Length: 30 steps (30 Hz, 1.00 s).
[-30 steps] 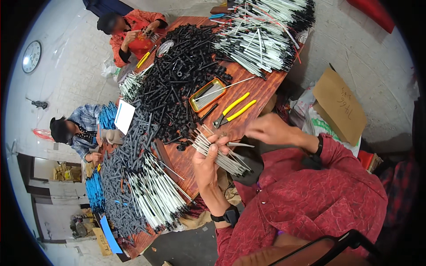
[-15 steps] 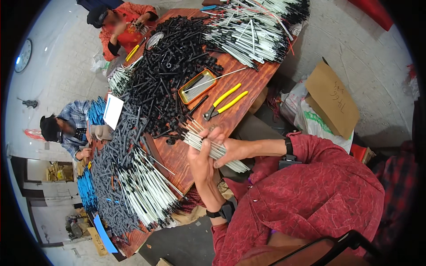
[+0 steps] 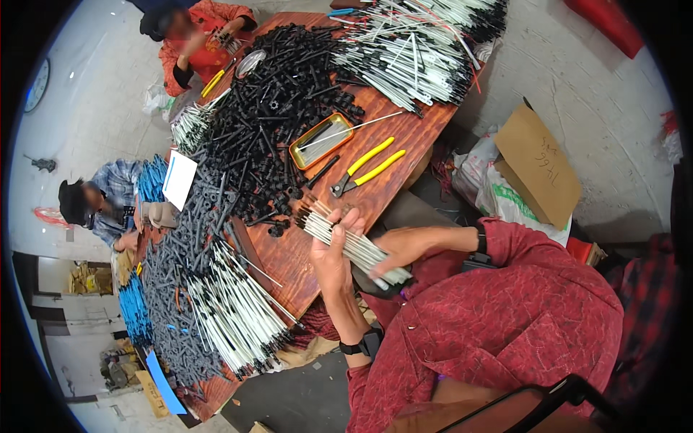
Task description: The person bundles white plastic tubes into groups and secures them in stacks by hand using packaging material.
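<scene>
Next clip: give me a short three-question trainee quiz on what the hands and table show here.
1. True or false: both hands grip one bundle of white rods.
2. Which tool lies on the wooden table just beyond the bundle? A) hammer B) yellow-handled pliers C) scissors
3. What sits in the orange tray?

Key:
1. True: the left hand clasps its near-table end, the right hand the other.
2. B.
3. A few thin rods, one sticking out over the rim.
</scene>
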Each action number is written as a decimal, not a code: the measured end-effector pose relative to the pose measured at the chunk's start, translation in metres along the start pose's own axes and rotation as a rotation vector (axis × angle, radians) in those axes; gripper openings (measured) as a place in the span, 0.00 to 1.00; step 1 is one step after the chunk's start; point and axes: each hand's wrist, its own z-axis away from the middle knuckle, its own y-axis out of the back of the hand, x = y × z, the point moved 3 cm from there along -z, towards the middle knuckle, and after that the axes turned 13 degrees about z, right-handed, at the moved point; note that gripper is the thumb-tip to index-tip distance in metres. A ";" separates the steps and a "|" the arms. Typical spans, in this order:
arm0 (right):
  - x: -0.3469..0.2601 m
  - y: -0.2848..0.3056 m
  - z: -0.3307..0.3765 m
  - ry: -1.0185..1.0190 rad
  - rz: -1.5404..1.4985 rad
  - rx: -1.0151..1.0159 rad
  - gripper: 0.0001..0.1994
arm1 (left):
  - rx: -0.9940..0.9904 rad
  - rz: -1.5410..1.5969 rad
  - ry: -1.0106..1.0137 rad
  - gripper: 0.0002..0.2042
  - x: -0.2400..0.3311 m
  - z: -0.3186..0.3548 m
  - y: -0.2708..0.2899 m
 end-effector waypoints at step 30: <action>-0.064 0.110 -0.041 0.098 -0.156 0.352 0.13 | -0.072 -0.069 0.031 0.15 -0.003 -0.015 0.005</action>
